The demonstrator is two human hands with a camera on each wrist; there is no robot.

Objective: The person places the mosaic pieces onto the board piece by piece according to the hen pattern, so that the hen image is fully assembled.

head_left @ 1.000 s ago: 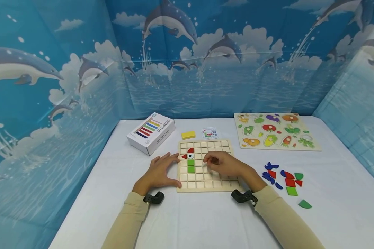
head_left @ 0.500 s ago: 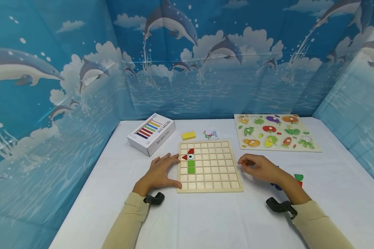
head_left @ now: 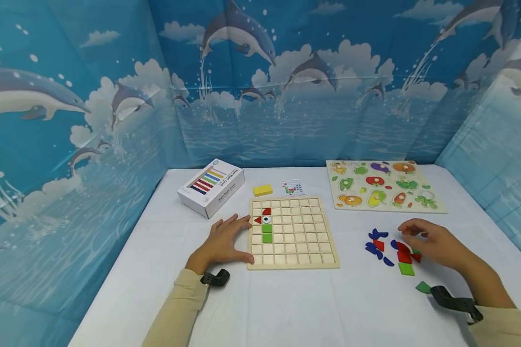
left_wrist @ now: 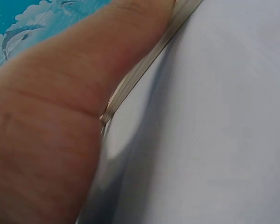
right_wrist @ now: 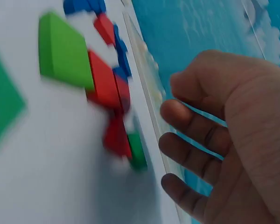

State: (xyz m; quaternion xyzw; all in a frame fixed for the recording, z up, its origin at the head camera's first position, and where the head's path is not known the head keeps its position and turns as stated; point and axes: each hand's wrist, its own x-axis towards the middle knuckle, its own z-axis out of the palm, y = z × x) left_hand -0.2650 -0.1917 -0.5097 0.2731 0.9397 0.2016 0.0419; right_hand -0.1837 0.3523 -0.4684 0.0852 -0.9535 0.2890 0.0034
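Note:
A wooden grid board (head_left: 304, 241) lies mid-table. Its left columns hold a red quarter-round (head_left: 266, 211), a red triangle (head_left: 257, 220), an eye tile (head_left: 266, 220) and two green squares (head_left: 267, 233). My left hand (head_left: 232, 231) lies flat on the table, its fingers against the board's left edge (left_wrist: 140, 70). My right hand (head_left: 417, 233) hovers empty, fingers loosely curled, over a scatter of loose blue, red and green pieces (head_left: 395, 250). The right wrist view shows a green square (right_wrist: 63, 51) and a red piece (right_wrist: 102, 81) beside that hand (right_wrist: 186, 140).
A white box (head_left: 210, 185), a yellow block (head_left: 262, 189) and a small pattern card (head_left: 293, 187) lie behind the board. A vegetable peg puzzle (head_left: 384, 185) sits at the back right. One dark green piece (head_left: 423, 287) lies near my right wrist. Dolphin backdrop walls surround the table.
My right hand has left the grid board and swung right, now over the loose pieces. My left hand and the board have stayed put.

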